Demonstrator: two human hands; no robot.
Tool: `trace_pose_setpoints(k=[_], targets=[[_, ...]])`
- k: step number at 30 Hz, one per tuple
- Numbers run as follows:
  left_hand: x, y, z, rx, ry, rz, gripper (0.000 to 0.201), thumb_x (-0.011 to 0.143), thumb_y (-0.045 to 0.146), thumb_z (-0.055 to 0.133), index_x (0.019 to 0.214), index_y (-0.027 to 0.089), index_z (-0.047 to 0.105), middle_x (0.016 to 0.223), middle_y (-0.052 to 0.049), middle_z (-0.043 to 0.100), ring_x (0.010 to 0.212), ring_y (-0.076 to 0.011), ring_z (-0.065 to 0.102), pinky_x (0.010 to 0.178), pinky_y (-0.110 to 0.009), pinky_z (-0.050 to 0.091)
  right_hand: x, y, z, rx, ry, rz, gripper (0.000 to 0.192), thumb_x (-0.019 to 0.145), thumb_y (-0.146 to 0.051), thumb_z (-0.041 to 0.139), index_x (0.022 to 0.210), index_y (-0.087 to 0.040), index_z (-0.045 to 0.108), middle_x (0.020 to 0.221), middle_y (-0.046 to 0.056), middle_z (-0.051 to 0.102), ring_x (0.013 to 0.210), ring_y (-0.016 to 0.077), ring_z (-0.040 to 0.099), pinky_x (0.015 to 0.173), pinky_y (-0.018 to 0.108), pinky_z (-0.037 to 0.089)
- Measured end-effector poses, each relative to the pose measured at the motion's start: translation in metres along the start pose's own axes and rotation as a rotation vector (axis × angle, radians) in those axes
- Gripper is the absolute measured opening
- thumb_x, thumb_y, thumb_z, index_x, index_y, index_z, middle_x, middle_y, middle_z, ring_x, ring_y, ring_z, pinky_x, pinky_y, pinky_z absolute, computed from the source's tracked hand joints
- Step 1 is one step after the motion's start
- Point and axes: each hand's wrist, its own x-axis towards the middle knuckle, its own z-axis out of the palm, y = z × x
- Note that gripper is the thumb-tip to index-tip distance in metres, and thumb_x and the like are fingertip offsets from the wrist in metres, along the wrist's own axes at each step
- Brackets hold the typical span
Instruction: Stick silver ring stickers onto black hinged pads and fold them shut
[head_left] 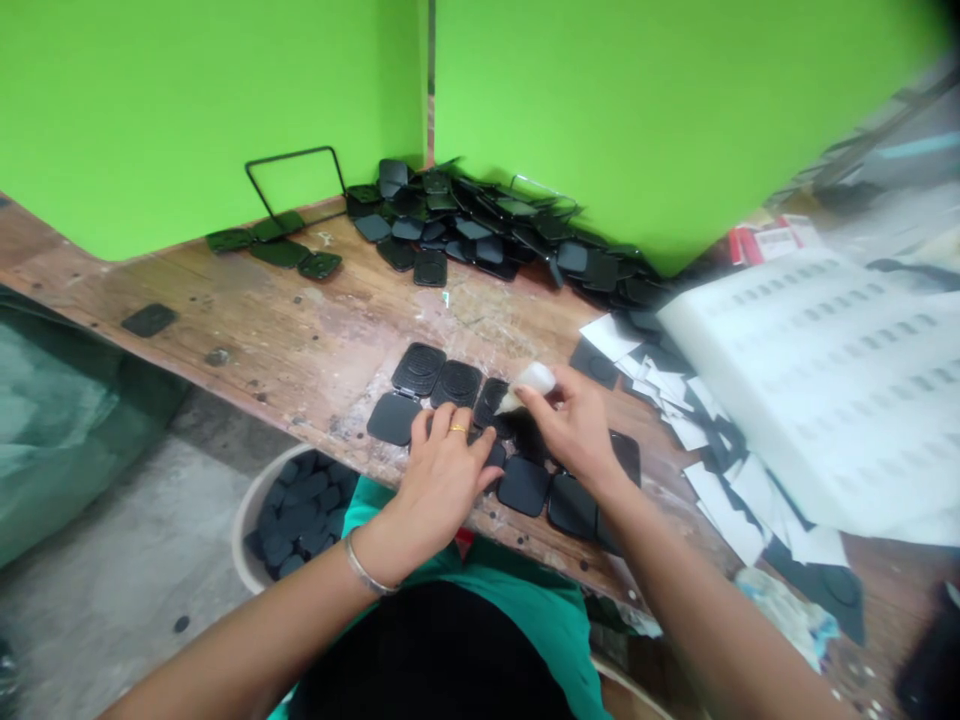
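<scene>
On the wooden bench, black square hinged cases lie unfolded in a row, with a ridged case half (418, 370) behind a smooth case half (393, 418) at the left end. My left hand (446, 465) rests on the row, fingers spread over the front halves and partly hiding them. In my right hand (574, 425) is a small white squeeze bottle (534, 380), tilted with its nozzle pointing down-left at a ridged half in the middle of the row. Whether the nozzle touches the surface I cannot tell. More smooth halves (523, 485) continue under my right wrist.
A heap of black cases (480, 235) lies against the green panels (570, 110), near a thin black wire frame (296, 155). White paper pieces (727, 510) and a white foam block (825, 400) are at right. Below the edge stands a bucket (244, 530) of black pieces.
</scene>
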Motion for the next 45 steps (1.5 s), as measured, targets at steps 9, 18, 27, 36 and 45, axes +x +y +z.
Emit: trace_pose_setpoints(k=[9,18,27,36,45], targets=[[-0.001,-0.001,0.002,0.003,0.006,0.0,0.042,0.088,0.042,0.066,0.124,0.021,0.066,0.118,-0.014,0.057,0.117,-0.0331,0.045,0.1,-0.05,0.033,0.029,0.001,0.018,-0.119,0.052,-0.11,0.016,0.082,-0.036,0.058,0.08,-0.021,0.059,0.071,0.001,0.058,0.067,0.0187,0.051,0.066,0.032,0.038],[-0.001,-0.001,0.003,-0.011,0.013,0.009,0.041,0.089,0.041,0.065,0.124,0.02,0.065,0.119,-0.014,0.057,0.116,-0.0325,0.045,0.101,-0.05,0.032,0.011,0.016,-0.009,-0.169,0.097,-0.021,0.022,0.081,-0.041,0.059,0.082,-0.02,0.061,0.073,0.003,0.06,0.067,0.0201,0.053,0.066,0.034,0.039],[-0.005,-0.011,0.001,-0.065,0.062,-0.022,0.045,0.087,0.041,0.067,0.126,0.018,0.062,0.121,-0.015,0.056,0.114,-0.0326,0.046,0.096,-0.048,0.036,0.007,0.012,-0.009,0.24,0.054,0.228,0.03,0.072,-0.047,0.067,0.079,-0.017,0.064,0.069,0.001,0.064,0.064,0.017,0.056,0.062,0.029,0.042],[-0.013,-0.043,0.0,0.004,0.077,-0.135,0.041,0.088,0.041,0.066,0.124,0.022,0.065,0.121,-0.014,0.056,0.115,-0.0346,0.044,0.096,-0.048,0.037,0.044,0.005,0.033,0.397,0.134,0.208,0.032,0.066,-0.046,0.069,0.077,-0.017,0.063,0.066,0.0,0.061,0.061,0.015,0.052,0.058,0.028,0.04],[-0.01,-0.043,-0.001,0.028,0.079,-0.123,0.038,0.088,0.041,0.064,0.122,0.022,0.067,0.121,-0.015,0.056,0.115,-0.0354,0.044,0.095,-0.049,0.037,0.06,0.008,0.053,0.211,0.114,0.136,0.026,0.07,-0.044,0.064,0.071,-0.018,0.06,0.058,-0.002,0.055,0.058,0.0147,0.048,0.058,0.028,0.038]])
